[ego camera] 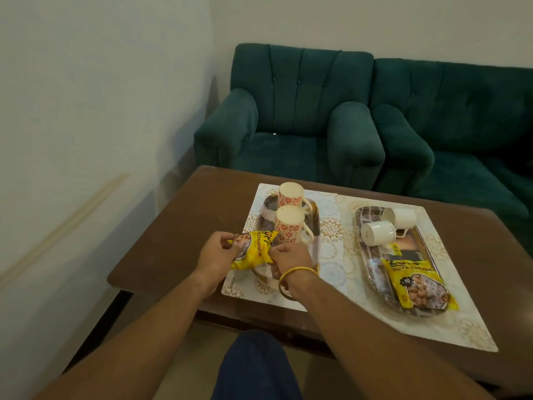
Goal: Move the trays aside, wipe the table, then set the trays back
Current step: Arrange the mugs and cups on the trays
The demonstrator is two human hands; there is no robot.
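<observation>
Two patterned trays lie on placemats on the brown table (178,226). The left tray (315,226) carries two upturned mugs with red flowers (290,226). My left hand (217,252) and my right hand (291,256) both pinch a yellow soya chunks packet (253,251) above the tray's near end. The right tray (372,272) holds two white cups lying on their sides (379,232) and a second yellow packet (418,284).
Two green armchairs (291,116) stand close behind the table. A wall runs along the left. Two pale placemats (331,249) lie side by side under the trays. My knee in blue trousers (253,368) is at the table's near edge.
</observation>
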